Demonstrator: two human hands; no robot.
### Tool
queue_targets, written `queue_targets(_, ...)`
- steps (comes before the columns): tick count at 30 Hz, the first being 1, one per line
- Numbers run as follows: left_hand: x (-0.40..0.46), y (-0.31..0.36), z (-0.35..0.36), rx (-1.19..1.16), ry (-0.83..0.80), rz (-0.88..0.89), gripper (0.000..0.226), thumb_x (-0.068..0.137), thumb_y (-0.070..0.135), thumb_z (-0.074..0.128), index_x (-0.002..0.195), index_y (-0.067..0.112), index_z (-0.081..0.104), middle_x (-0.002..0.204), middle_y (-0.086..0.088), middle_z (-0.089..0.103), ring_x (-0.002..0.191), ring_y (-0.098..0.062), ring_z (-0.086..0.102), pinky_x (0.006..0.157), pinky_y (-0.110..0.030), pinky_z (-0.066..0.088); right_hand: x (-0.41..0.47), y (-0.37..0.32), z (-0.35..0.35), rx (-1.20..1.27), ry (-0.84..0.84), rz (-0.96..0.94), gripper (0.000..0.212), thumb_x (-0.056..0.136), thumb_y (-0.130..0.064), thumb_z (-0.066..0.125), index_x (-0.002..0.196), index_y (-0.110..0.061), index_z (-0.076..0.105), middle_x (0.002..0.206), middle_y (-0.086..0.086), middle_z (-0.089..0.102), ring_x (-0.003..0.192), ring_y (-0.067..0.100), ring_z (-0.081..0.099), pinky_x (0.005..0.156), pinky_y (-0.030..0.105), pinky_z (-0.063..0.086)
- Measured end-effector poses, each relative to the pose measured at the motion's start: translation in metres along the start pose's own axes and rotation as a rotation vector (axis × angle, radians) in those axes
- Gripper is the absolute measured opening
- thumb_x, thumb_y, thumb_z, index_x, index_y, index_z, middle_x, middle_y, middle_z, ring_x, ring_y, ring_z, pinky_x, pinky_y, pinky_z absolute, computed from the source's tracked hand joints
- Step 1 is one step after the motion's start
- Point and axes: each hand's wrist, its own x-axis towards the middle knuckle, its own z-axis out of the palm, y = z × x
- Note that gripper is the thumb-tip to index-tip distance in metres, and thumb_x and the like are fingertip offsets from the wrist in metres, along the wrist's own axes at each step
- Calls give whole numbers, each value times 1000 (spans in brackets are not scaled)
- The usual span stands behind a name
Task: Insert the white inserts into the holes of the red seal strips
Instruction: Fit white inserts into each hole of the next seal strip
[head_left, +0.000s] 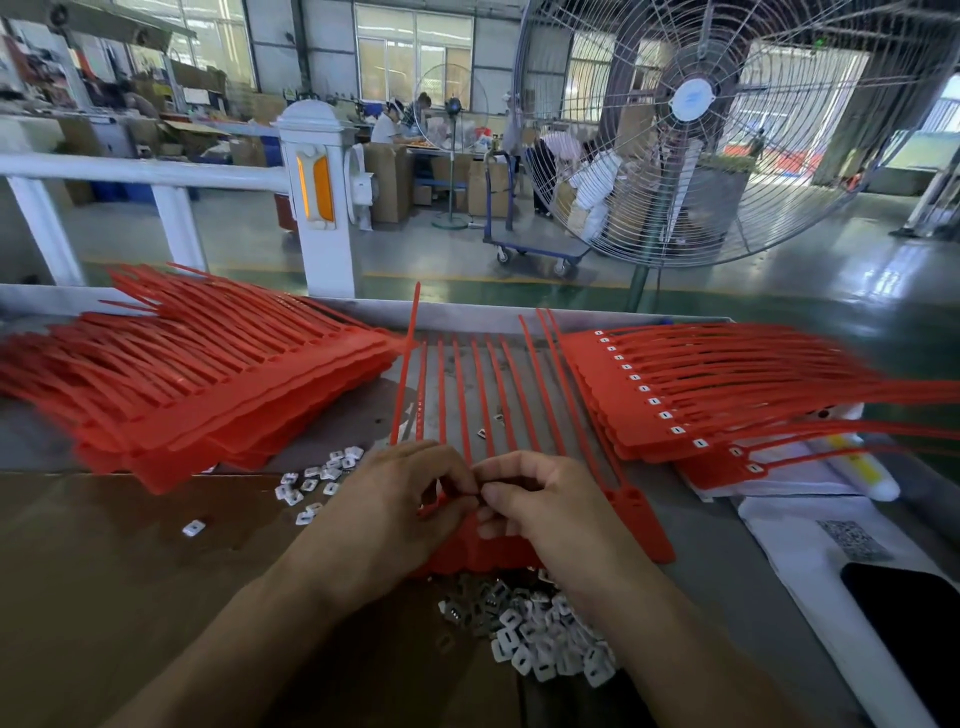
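left hand (400, 499) and right hand (540, 499) side by side, fingers curled, fingertips meeting

A single wide-angle camera sits on the person's head, looking forward and down, close above the grip where both hands (478, 499) meet at the frame's lower centre. Beyond the grip the bench (727, 545) runs away from the lens, and behind it lies a factory hall.
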Motion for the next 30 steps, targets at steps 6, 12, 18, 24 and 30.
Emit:
queue_targets(6,-1,-3,-1,-49,48,-41,13,88,19,72,85,29,63,79,15,62,77,-10,59,67,-19,43,-1,1,-1,-102,-17,-61,12,100,-29,66,106,-23,75,85,1,78,80,15,76,80,30,63)
queue_targets(12,-1,-7,4,-34,97,-48,11,89,27,72,89,34,64,84,18,63,81,-8,60,70,-16,43,-1,0,-1,-118,-17,-55,12,100,-28,66,96,-20,75,75,-1,75,64,11,71,62,16,53)
queue_targets(18,0,-5,2,10,114,24,12,87,32,73,95,35,65,88,21,58,84,-4,57,74,-14,42,0,0,-1,-30,-22,-12,17,100,-32,67,96,-18,76,73,3,74,64,15,69,64,21,54)
queue_targets(24,1,-4,4,-91,165,-61,16,84,21,79,90,34,71,87,20,65,83,-6,60,70,-10,41,3,5,0,24,-26,-19,16,101,-26,65,96,-16,76,77,3,75,68,18,70,69,30,57)
queue_targets(30,2,-3,6,-369,165,-217,12,85,19,80,89,30,75,86,11,73,80,-13,66,70,-17,47,5,7,0,123,-40,-6,16,102,-22,63,100,-13,76,82,5,75,70,22,68,70,34,56)
